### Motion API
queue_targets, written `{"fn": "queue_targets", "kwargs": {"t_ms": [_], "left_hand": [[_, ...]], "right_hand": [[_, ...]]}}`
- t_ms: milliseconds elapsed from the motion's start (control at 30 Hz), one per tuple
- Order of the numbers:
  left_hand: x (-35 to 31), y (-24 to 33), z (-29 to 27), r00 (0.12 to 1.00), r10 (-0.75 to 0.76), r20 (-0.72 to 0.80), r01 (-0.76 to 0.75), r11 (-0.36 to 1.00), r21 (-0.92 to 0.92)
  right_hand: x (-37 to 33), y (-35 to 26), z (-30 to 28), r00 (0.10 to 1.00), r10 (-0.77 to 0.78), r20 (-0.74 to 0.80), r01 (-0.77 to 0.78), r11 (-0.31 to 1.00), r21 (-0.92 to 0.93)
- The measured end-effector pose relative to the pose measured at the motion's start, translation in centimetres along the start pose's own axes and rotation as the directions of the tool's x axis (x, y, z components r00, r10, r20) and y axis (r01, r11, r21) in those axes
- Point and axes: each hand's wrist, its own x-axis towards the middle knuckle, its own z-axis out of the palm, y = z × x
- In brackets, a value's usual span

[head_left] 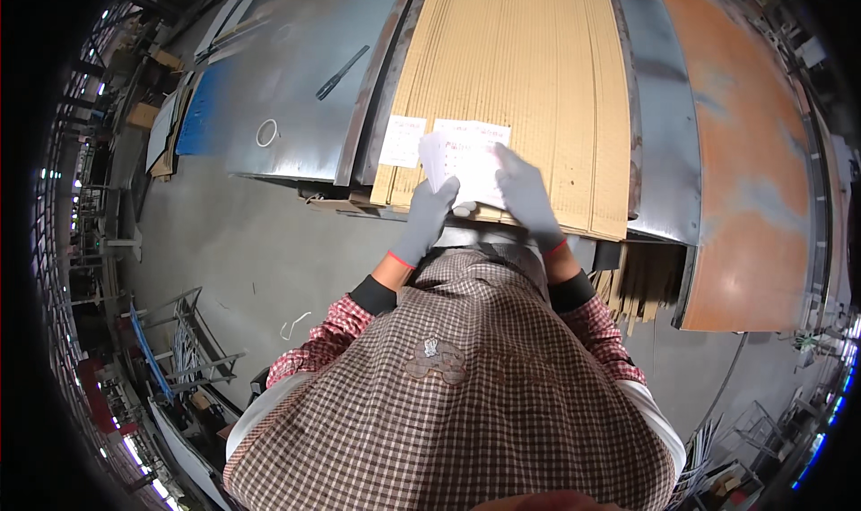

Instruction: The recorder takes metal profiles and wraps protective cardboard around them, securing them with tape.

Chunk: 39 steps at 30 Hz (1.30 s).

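Note:
Both of my hands wear grey gloves with red cuffs. My left hand [433, 208] is closed on a small stack of white printed paper sheets [438, 163], thumb on top. At the right side of these papers is my right hand [525, 193], its fingers bent at the edge of a sheet; glare and blur hide whether it pinches one. Beneath them lies a stack of flat brown cardboard [520, 54]. Another printed sheet [401, 142] rests on the cardboard to the left, and more printed paper [484, 133] shows just beyond my hands.
A grey metal table [305, 27] on the left holds a dark marker-like tool [342, 73] and a roll of tape [266, 133]. To the right stand a metal surface [659, 108] and an orange-brown panel [744, 170]. Metal racks [188, 345] stand on the floor at lower left.

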Motion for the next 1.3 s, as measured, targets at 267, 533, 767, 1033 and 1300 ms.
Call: {"fn": "queue_targets", "kwargs": {"t_ms": [267,533,767,1033,1300], "left_hand": [[0.7,-0.7,3.5,0.999,0.036,-0.027,-0.04,0.984,-0.175],[1.4,-1.8,4.3,0.997,-0.078,-0.008,0.078,0.997,0.019],[0.6,-0.6,7.4,0.992,0.104,0.078,-0.101,0.994,-0.039],[0.6,-1.5,9.1,0.983,0.126,0.133,-0.135,0.989,0.062],[1.5,1.3,4.7,0.996,0.035,0.08,-0.026,0.992,-0.121]], "right_hand": [[0.3,1.6,-5.5,0.875,0.204,-0.44,-0.187,0.979,0.081],[-1.6,0.5,-6.1,0.983,0.071,-0.166,-0.043,0.985,0.169],[0.5,5.9,-14.6,0.906,-0.065,-0.419,-0.101,0.927,-0.361],[-3.7,0.4,-7.0,0.961,0.126,-0.245,-0.082,0.98,0.18],[0.0,3.0,-18.9,0.925,0.084,-0.37,-0.196,0.941,-0.275]]}}
